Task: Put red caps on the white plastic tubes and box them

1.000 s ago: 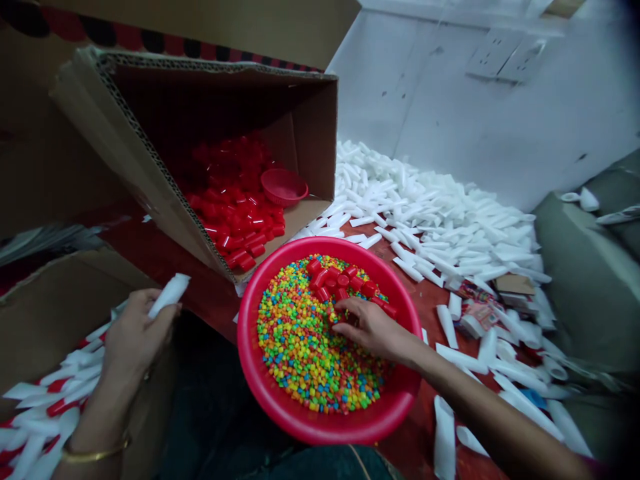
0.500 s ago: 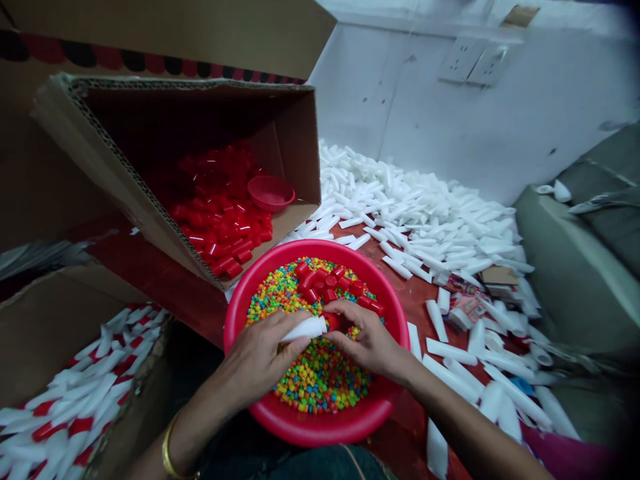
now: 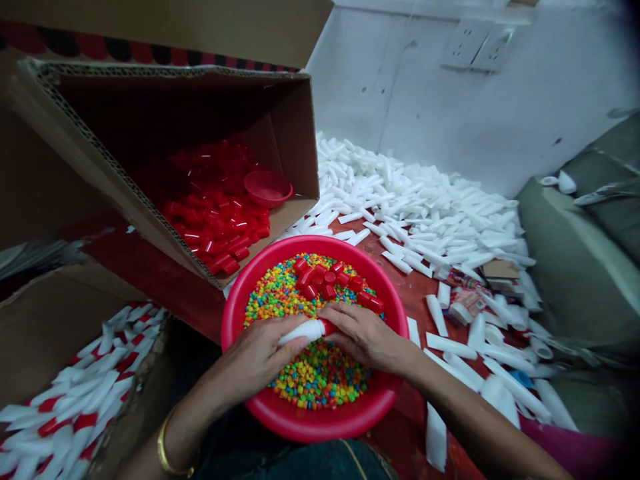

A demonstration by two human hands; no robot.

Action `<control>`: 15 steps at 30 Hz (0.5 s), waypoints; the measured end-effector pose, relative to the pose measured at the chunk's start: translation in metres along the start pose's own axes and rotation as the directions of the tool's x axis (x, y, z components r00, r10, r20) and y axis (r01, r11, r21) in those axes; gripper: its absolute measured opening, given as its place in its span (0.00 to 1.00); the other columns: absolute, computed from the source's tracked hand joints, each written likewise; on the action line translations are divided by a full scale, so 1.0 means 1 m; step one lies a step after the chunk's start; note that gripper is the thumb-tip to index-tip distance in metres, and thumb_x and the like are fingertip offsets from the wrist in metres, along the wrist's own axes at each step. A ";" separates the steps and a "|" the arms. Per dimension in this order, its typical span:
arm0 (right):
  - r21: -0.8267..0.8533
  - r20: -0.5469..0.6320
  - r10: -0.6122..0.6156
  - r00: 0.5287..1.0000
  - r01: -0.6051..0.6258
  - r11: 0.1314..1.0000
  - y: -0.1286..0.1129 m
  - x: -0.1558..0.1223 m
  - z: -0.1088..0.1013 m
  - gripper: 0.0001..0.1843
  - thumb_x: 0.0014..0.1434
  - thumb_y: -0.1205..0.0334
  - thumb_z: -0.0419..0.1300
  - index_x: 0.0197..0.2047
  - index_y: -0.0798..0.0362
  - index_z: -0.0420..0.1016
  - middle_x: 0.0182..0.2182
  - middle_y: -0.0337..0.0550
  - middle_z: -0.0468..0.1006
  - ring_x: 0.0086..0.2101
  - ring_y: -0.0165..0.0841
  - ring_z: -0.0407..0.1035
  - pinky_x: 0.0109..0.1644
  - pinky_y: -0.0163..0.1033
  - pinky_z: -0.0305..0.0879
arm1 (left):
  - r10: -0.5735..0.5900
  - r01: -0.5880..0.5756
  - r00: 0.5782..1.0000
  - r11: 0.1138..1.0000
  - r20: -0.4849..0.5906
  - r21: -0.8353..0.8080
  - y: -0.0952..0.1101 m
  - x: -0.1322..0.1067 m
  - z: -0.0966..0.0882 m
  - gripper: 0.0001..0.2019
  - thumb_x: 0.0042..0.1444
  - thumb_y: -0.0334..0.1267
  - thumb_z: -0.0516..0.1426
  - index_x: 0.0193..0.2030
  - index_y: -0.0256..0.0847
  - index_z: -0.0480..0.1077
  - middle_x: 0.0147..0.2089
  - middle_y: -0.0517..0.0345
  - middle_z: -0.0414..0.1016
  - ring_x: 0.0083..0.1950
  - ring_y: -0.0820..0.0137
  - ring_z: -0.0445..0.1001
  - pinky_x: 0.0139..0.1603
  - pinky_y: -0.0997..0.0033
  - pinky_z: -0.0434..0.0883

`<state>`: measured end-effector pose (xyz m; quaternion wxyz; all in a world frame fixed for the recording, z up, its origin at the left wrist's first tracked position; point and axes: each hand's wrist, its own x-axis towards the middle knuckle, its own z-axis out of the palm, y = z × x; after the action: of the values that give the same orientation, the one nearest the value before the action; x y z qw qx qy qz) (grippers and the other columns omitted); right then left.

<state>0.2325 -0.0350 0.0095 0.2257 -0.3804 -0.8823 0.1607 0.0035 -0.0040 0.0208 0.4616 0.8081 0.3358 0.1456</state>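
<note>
My left hand (image 3: 260, 353) is wrapped around a slim white plastic tube (image 3: 303, 331), thumb on top and fingers curled beneath. It lies nearly level, its open end toward three o'clock. My right hand (image 3: 367, 337) meets it there, fingertips pinching a small red plastic cap (image 3: 330, 327) against the tube's mouth. Both hands hang just above the middle of the round red plastic basin (image 3: 310, 421), probably so that anything falling from the tube lands back inside.

The basin sits at my knees, within reach of both arms. It is filled with small multicoloured candy pellets (image 3: 310, 383), and a cluster of loose red caps (image 3: 325, 280) lies on them at twelve o'clock, just beyond my fingers.

At ten o'clock a large brown cardboard box (image 3: 100, 153) is tipped on its side, so its store of red caps (image 3: 210, 207) and a little red mesh basket (image 3: 267, 188) lie toward the opening. A heap of empty white tubes (image 3: 425, 213) spreads over the red floor (image 3: 165, 280) from one to four o'clock. At eight o'clock, beside my left arm, a second cardboard box (image 3: 45, 320) holds white tubes with red caps (image 3: 75, 410).
</note>
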 end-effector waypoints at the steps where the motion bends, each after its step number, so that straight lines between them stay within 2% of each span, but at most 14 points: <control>1: 0.023 -0.008 -0.001 1.000 0.001 1.000 0.000 0.000 0.000 0.18 0.65 0.61 0.49 0.56 0.57 0.62 0.46 0.55 0.71 0.45 0.38 0.68 0.45 0.44 0.69 | -0.011 0.011 1.000 1.000 0.017 -0.011 0.001 0.000 -0.002 0.17 0.62 0.46 0.46 0.50 0.45 0.69 0.41 0.59 0.76 0.40 0.70 0.73 0.39 0.73 0.69; 4: 0.124 -0.019 -0.006 1.000 0.009 0.992 0.000 -0.001 0.000 0.18 0.65 0.59 0.50 0.56 0.56 0.62 0.45 0.53 0.71 0.44 0.36 0.68 0.45 0.42 0.68 | -0.046 0.049 0.996 0.998 0.074 -0.039 0.003 -0.002 -0.008 0.19 0.62 0.48 0.45 0.49 0.42 0.70 0.35 0.60 0.76 0.34 0.71 0.72 0.33 0.75 0.67; 7: 0.153 -0.001 -0.005 1.000 0.005 0.988 0.000 -0.001 0.001 0.18 0.65 0.59 0.51 0.56 0.55 0.62 0.45 0.51 0.71 0.43 0.35 0.68 0.45 0.41 0.68 | -0.047 0.046 0.998 0.999 0.051 0.014 0.007 -0.004 -0.009 0.18 0.62 0.47 0.45 0.48 0.44 0.70 0.36 0.60 0.76 0.36 0.70 0.73 0.35 0.73 0.67; 12: 0.014 0.050 -0.008 0.999 0.007 1.000 0.000 -0.001 0.005 0.17 0.66 0.60 0.46 0.54 0.60 0.63 0.44 0.56 0.71 0.41 0.38 0.68 0.42 0.42 0.67 | -0.027 0.036 0.999 0.953 -0.036 0.301 0.014 -0.005 0.001 0.14 0.62 0.44 0.46 0.49 0.46 0.68 0.42 0.57 0.76 0.42 0.65 0.74 0.40 0.69 0.67; 15: 0.083 0.066 0.021 0.998 -0.026 0.996 0.000 -0.001 0.005 0.18 0.66 0.58 0.45 0.52 0.61 0.63 0.42 0.56 0.72 0.39 0.37 0.67 0.41 0.42 0.66 | 0.023 0.024 0.995 0.882 -0.093 0.471 0.011 -0.004 0.008 0.15 0.61 0.43 0.48 0.52 0.45 0.67 0.41 0.54 0.75 0.40 0.64 0.74 0.36 0.69 0.67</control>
<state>0.2304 -0.0363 0.0051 0.2106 -0.3756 -0.8772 0.2124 0.0095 -0.0158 0.0264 0.2350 0.8880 0.3831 0.0979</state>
